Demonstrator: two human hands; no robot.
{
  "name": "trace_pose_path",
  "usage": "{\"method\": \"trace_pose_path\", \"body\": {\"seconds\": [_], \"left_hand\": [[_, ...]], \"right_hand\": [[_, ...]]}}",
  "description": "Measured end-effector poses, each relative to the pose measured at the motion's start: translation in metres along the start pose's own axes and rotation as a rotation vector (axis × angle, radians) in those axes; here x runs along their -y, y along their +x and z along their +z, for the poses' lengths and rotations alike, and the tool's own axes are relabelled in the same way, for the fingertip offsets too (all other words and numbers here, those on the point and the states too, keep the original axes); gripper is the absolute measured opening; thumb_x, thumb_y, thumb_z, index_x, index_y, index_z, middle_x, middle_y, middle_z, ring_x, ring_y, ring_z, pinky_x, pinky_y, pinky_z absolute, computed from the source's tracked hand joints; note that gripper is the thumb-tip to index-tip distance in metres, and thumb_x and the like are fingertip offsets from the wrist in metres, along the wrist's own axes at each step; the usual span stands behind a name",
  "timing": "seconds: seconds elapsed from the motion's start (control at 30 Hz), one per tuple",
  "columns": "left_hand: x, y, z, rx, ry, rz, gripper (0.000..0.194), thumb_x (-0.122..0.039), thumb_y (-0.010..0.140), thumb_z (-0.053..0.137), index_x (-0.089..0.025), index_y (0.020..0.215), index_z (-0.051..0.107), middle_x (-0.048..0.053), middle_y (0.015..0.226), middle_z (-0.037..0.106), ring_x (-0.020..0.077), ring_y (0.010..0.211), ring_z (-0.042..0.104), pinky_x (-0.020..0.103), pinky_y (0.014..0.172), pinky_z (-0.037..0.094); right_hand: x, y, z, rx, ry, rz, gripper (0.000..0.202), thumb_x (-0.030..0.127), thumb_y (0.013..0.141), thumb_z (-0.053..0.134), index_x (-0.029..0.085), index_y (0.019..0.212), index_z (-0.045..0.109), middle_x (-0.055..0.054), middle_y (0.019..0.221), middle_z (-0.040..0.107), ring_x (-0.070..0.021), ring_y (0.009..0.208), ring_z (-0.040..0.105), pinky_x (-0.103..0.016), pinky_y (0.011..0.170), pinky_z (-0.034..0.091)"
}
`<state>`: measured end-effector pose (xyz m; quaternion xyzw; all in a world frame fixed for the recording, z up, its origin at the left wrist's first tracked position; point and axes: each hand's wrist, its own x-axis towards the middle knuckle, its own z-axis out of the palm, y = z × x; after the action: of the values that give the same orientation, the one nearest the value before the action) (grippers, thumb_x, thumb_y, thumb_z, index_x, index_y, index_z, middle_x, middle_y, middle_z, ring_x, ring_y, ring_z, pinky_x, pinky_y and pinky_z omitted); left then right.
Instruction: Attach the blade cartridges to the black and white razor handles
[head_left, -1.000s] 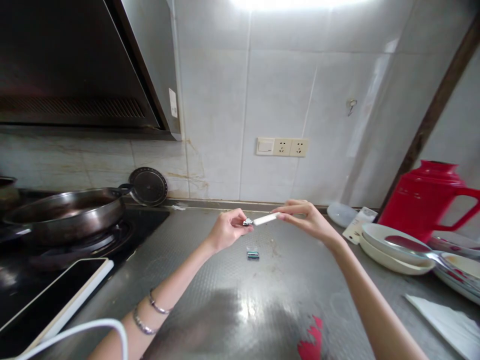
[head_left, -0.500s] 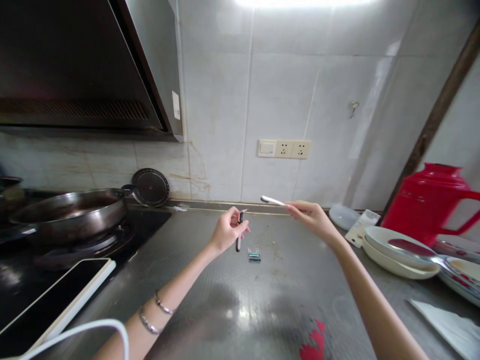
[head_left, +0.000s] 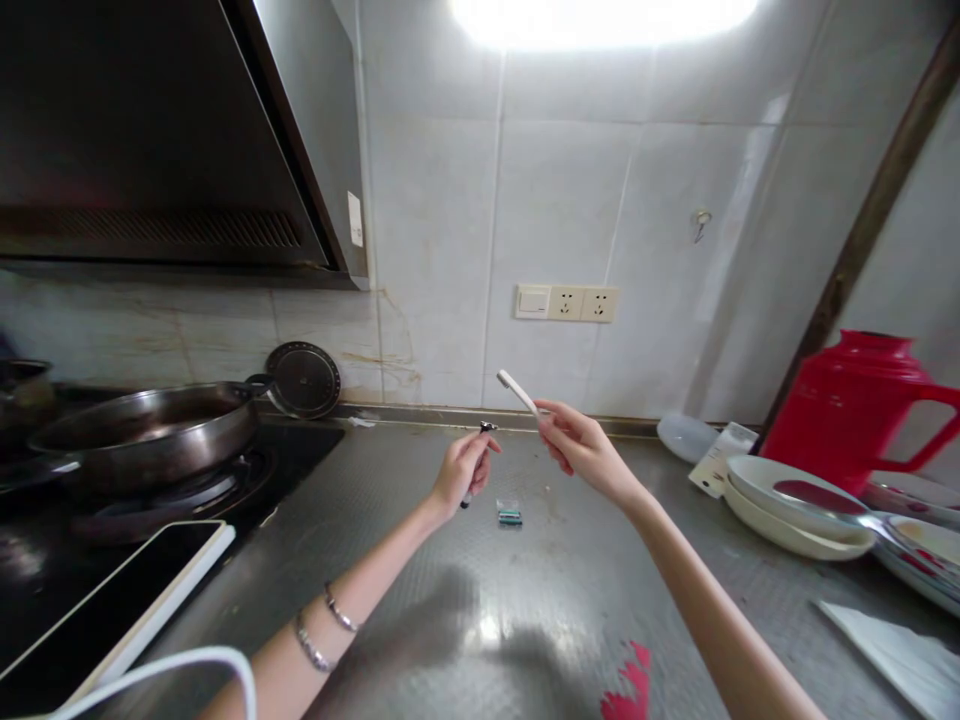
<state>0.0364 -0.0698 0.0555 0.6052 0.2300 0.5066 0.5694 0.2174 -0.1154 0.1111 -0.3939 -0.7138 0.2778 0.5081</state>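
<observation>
In the middle of the head view, my left hand (head_left: 456,472) is closed around a dark razor handle (head_left: 487,427). Its metal-looking top end pokes out above the fingers, and its lower end shows beneath the palm. To the right, my right hand (head_left: 576,440) pinches a white toothbrush (head_left: 519,390) by its handle. The brush slants up and left, with its greyish bristle head highest. A gap separates the toothbrush from the razor handle. On the counter between and below both hands lies a small clear pack with green razor cartridges (head_left: 510,517).
A steel pan (head_left: 150,420) sits on the stove at left, near a phone (head_left: 112,610) with a white cable (head_left: 217,655). Stacked bowls (head_left: 795,540), a small box (head_left: 724,460) and a red thermos jug (head_left: 840,410) stand at right. The metal counter (head_left: 420,620) carries a red patch.
My right hand has moved left, bringing the toothbrush closer to the razor handle and tilting it more upright. My left hand has turned the razor handle, its top now leaning right. The view has shifted slightly.
</observation>
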Motion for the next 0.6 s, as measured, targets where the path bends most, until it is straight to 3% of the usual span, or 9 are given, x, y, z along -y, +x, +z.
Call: {"method": "trace_pose_path", "body": {"seconds": [0.17, 0.37, 0.6], "left_hand": [[-0.004, -0.002, 0.002, 0.019, -0.084, -0.041, 0.033, -0.049, 0.078, 0.048, -0.016, 0.077, 0.050, -0.009, 0.043, 0.033, 0.0033, 0.029, 0.028, 0.016, 0.030, 0.022], [-0.002, -0.003, 0.004, 0.034, -0.105, -0.073, 0.030, -0.046, 0.076, 0.053, -0.017, 0.076, 0.050, -0.008, 0.049, 0.034, 0.0032, 0.033, 0.029, 0.015, 0.030, 0.023], [-0.001, -0.003, 0.004, -0.079, 0.063, -0.024, 0.032, -0.047, 0.073, 0.056, -0.015, 0.079, 0.055, -0.007, 0.051, 0.037, 0.0029, 0.035, 0.028, 0.016, 0.031, 0.017]], "right_hand": [[-0.006, 0.003, -0.009, -0.044, -0.089, -0.047, 0.042, 0.039, 0.080, 0.051, 0.015, 0.114, 0.054, 0.002, 0.067, 0.049, -0.0066, 0.046, 0.041, -0.020, 0.042, 0.036], [0.003, 0.001, -0.010, 0.006, -0.119, -0.013, 0.045, 0.041, 0.081, 0.051, 0.013, 0.117, 0.055, 0.005, 0.057, 0.043, -0.0059, 0.043, 0.035, -0.018, 0.038, 0.029], [0.009, -0.002, 0.000, 0.014, -0.086, 0.039, 0.050, 0.040, 0.082, 0.048, 0.016, 0.126, 0.050, 0.007, 0.051, 0.034, -0.0050, 0.040, 0.030, -0.017, 0.036, 0.026]]}}
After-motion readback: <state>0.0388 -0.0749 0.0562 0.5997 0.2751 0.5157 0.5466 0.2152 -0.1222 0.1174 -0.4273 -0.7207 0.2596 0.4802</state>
